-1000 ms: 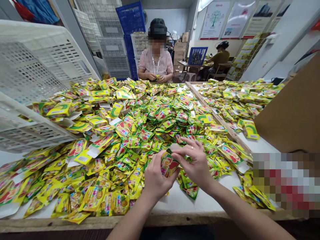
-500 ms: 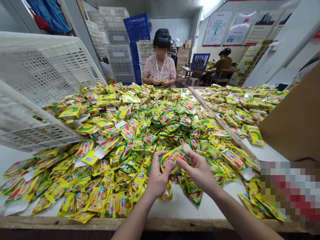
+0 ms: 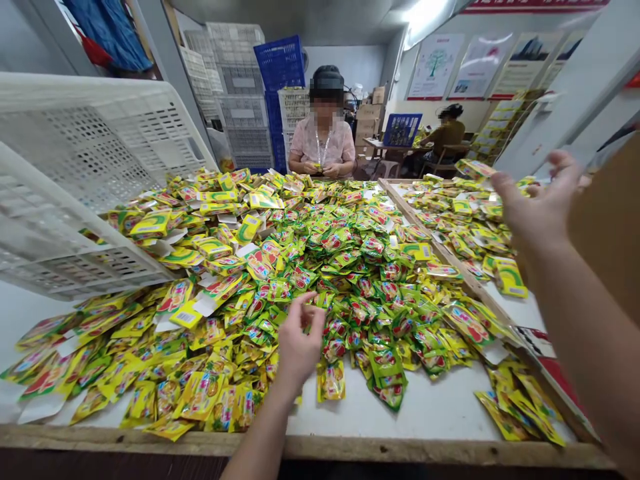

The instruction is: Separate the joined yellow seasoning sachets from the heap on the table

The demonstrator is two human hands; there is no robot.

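My left hand (image 3: 300,337) hovers over the heap of packets, its fingers loosely curled and apart, with nothing visible in them. Beneath and beyond it lie small shiny green sachets (image 3: 345,257) with red watermelon pictures. Yellow sachets (image 3: 195,397) with pineapple pictures spread towards the table's front edge. My right hand (image 3: 543,200) is raised at the far right, open, fingers spread. Just left of its thumb tip a small yellow-green box (image 3: 474,169) appears to be in the air, separate from the hand.
A white plastic crate (image 3: 140,147) lies tipped on the left beside yellow boxes with open flaps (image 3: 150,223). A wooden strip (image 3: 425,230) divides the table from more boxes (image 3: 510,275). Brown cardboard (image 3: 610,233) stands at right. Across the table sits a person (image 3: 323,143).
The box held between both hands has left them. My right hand has swung up and right, over the divider, and opened. My left hand has let go and shifted slightly left.
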